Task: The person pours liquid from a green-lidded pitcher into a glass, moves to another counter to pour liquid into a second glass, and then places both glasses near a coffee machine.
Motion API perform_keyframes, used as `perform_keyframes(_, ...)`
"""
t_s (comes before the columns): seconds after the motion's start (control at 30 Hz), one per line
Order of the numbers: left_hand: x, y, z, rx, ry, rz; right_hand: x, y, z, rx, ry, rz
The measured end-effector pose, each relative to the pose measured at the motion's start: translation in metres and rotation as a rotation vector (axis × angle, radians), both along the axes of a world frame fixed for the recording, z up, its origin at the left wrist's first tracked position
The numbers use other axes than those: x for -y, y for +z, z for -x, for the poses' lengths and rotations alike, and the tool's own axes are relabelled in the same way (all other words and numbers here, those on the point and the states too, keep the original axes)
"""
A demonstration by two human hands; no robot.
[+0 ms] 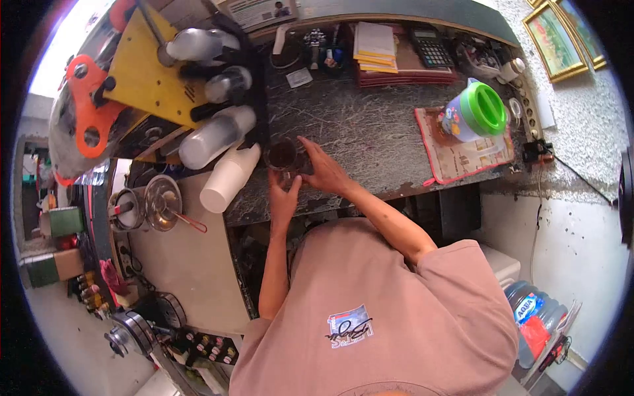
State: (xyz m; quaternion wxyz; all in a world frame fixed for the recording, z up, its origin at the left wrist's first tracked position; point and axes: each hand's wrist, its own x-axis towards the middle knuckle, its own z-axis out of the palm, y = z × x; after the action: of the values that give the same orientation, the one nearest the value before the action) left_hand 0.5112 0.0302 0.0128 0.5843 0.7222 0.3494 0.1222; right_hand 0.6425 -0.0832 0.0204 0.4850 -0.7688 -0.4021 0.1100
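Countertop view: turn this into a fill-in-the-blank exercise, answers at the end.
The glass between the left hand and the right hand has contents that look ____ rather than clear.
The pitcher standing on the mat has a lid coloured bright ____.
The device with number keys, beside the yellow envelopes, is a ____.
The large water bottle has a label that reads ____.

Missing words: dark; green; calculator; AQUA.
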Motion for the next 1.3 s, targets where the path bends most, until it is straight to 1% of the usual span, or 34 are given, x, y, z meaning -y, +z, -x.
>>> perform_keyframes(0.03,0.004,0.006,0.002,0.002,-0.017,0.004,0.013,0.005,-0.001,0.002,-0.017,0.004)
perform_keyframes(0.1,0.016,0.016,0.009,-0.092,0.051,0.035,0.058,0.016,-0.009,-0.039,-0.088,-0.061)
perform_keyframes(0.17,0.024,0.005,0.019,-0.086,0.059,0.045,0.114,0.004,-0.018,0.049,-0.269,-0.118)
perform_keyframes(0.23,0.034,-0.003,0.026,-0.080,0.077,0.051,0.176,0.023,-0.020,0.088,-0.572,-0.110)
perform_keyframes(0.27,0.040,-0.005,0.028,-0.095,0.089,0.007,0.208,0.039,-0.021,0.063,-0.723,-0.163)
perform_keyframes(0.3,0.047,-0.006,0.029,-0.109,0.103,-0.034,0.244,0.055,-0.029,0.156,-0.815,-0.138)
perform_keyframes(0.33,0.054,-0.001,0.027,-0.108,0.100,-0.030,0.274,0.064,-0.043,0.300,-0.942,-0.175)
perform_keyframes(0.37,0.061,0.009,0.024,-0.164,0.101,-0.054,0.313,0.055,-0.067,0.348,-1.098,-0.223)
perform_keyframes(0.4,0.067,0.014,0.022,-0.221,0.100,-0.079,0.336,0.069,-0.090,0.362,-1.244,-0.209)
perform_keyframes(0.43,0.072,0.008,0.020,-0.222,0.093,-0.074,0.359,0.077,-0.117,0.365,-1.275,-0.158)
perform_keyframes(0.5,0.077,-0.005,0.019,-0.189,-0.005,-0.124,0.397,0.076,-0.174,0.381,-1.294,-0.013)
perform_keyframes(0.6,0.099,0.009,0.009,-0.184,-0.046,-0.056,0.425,0.056,-0.257,0.402,-1.221,0.297)
perform_keyframes(0.63,0.104,0.007,0.007,-0.183,-0.041,-0.056,0.432,0.043,-0.284,0.403,-1.216,0.294)
perform_keyframes(0.67,0.108,0.003,0.008,-0.141,-0.097,-0.091,0.439,0.026,-0.310,0.447,-1.151,0.317)
perform_keyframes(0.7,0.113,0.002,0.010,-0.103,-0.150,-0.126,0.443,0.016,-0.327,0.488,-1.082,0.339)
perform_keyframes(0.73,0.117,0.006,0.010,-0.109,-0.137,-0.128,0.445,0.015,-0.338,0.483,-1.069,0.335)
perform_keyframes(0.8,0.126,0.013,0.010,-0.104,-0.205,-0.181,0.440,0.018,-0.353,0.313,-0.987,0.353)
perform_keyframes(0.83,0.129,0.013,0.010,-0.096,-0.223,-0.168,0.437,0.023,-0.353,0.246,-1.020,0.435)
perform_keyframes(0.97,0.135,0.018,0.010,-0.140,-0.217,-0.080,0.436,0.037,-0.336,0.200,-1.025,0.444)
perform_keyframes(1.03,0.136,0.023,0.009,-0.141,-0.230,-0.089,0.427,0.059,-0.286,0.279,-1.156,0.423)
perform_keyframes(1.1,0.136,0.021,0.008,-0.112,-0.235,-0.118,0.437,0.062,-0.248,0.310,-1.190,0.241)
perform_keyframes(1.17,0.136,0.019,0.007,-0.083,-0.251,-0.146,0.419,0.101,-0.180,0.117,-1.215,0.045)
perform_keyframes(1.23,0.136,0.018,0.003,-0.065,-0.283,-0.091,0.451,0.079,-0.150,-0.047,-1.268,-0.098)
perform_keyframes(1.3,0.139,0.024,-0.002,-0.062,-0.316,-0.063,0.466,0.062,-0.103,-0.294,-1.183,-0.411)
